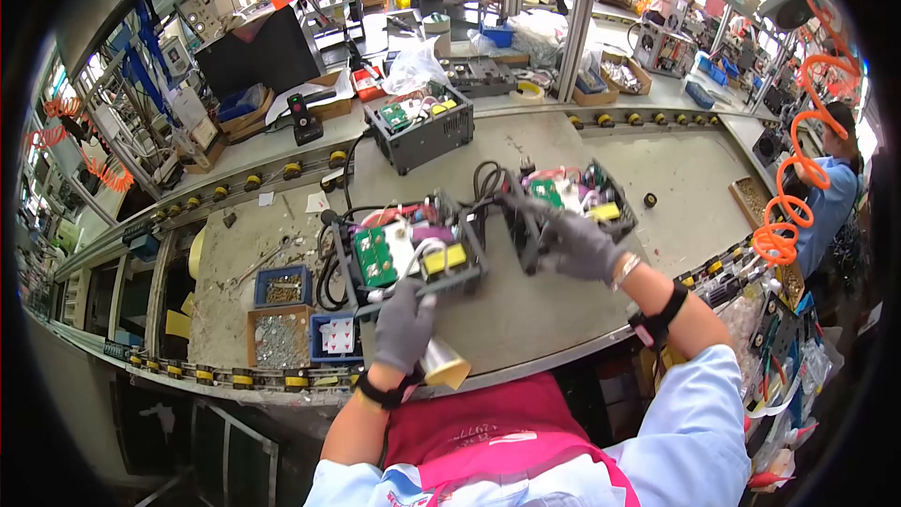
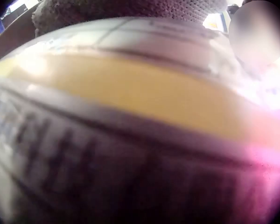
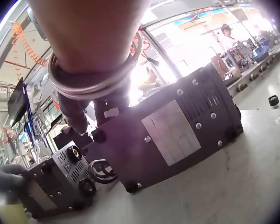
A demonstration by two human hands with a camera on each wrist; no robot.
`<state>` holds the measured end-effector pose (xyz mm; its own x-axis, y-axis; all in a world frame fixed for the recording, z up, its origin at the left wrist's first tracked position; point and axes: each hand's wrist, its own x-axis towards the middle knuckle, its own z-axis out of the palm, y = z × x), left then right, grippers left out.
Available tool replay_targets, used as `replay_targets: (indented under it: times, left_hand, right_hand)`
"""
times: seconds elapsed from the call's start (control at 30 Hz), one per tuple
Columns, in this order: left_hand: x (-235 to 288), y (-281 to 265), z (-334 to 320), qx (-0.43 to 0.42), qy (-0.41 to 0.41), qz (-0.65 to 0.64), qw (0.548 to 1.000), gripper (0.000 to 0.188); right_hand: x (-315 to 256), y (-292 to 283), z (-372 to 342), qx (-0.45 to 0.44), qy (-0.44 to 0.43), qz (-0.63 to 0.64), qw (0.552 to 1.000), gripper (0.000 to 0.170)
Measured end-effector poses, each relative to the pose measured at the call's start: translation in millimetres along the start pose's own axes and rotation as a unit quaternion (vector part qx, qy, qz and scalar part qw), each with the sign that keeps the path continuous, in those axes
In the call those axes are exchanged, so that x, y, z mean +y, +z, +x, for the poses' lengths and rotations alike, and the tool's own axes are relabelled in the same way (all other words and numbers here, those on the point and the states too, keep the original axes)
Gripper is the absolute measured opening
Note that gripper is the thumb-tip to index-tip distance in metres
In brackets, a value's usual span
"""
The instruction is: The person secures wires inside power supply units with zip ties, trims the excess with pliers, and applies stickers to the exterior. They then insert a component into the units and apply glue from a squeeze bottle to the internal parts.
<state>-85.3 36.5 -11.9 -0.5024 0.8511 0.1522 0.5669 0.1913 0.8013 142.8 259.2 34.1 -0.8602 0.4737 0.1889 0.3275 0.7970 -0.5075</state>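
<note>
Workbench [image 1: 535, 329], grey, scuffed and edged by yellow-and-black rollers [image 1: 291, 170], in a crowded workshop; behind it are metal posts, a black monitor [image 1: 258, 52] and further benches, while a second person [image 1: 815, 207] in blue stands at right near a coiled orange hose [image 1: 777, 242]. Three open-topped units occupy the surface: the rear unit [image 1: 422, 136], the left unit [image 1: 413, 253] and the right unit [image 1: 574, 195], the latter two side by side before the wearer. The gloved left hand [image 1: 404, 329] touches the near edge of the left unit, just beside a yellow-banded roll [image 1: 449, 361]; whether its fingers pinch either cannot be told. The gloved right hand [image 1: 577, 244] reaches over the right unit's left end, one finger outstretched (its grip, too, cannot be told). The right unit's side bears a pale, ruled label [image 3: 171, 132], its writing too small to read. Printing on the roll is blurred; lettering on the pink apron [image 1: 507, 404] appears inverted. White cards [image 1: 338, 333] with red marks lie in a blue tray [image 1: 335, 357].
</note>
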Motion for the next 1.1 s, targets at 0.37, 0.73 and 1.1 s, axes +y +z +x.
replay_targets:
  times: [0.37, 0.73, 1.1]
  left_hand:
    - [2.4, -57.9, -81.3, -0.103, -0.100, -0.052, 0.988, 0.026]
    - [-23.2, -59.5, -82.4, -0.065, -0.236, -0.261, 0.934, 0.041]
    - [-23.9, -53.7, -95.9, 0.015, -0.266, -0.230, 0.936, 0.045]
  right_hand:
    - [-64.6, -173.4, 89.4, -0.336, -0.005, -0.009, 0.942, 0.066]
    - [150.9, 40.5, 262.8, -0.016, 0.091, 0.466, 0.880, 0.024]
    - [179.1, 142.0, 303.8, -0.013, 0.153, 0.545, 0.824, 0.042]
